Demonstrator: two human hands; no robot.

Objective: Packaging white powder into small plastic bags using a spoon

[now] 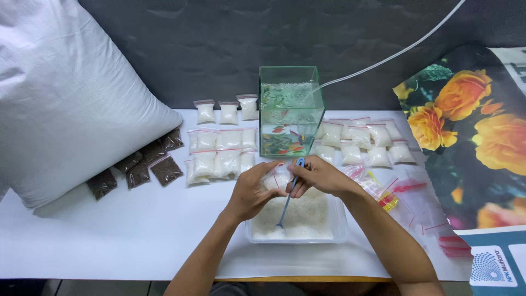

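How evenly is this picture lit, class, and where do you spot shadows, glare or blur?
Head view: soft, even light on the white table; a faint shadow lies under the big sack; reflections cloud the glass tank; the left hand, right hand and blue spoon look sharp; the edges bend slightly.

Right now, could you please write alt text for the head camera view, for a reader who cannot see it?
Over a clear tub of white grains, the left hand holds a small clear bag while the right hand holds a blue scoop. Behind stand a small glass tank and rows of filled bags on a white table.
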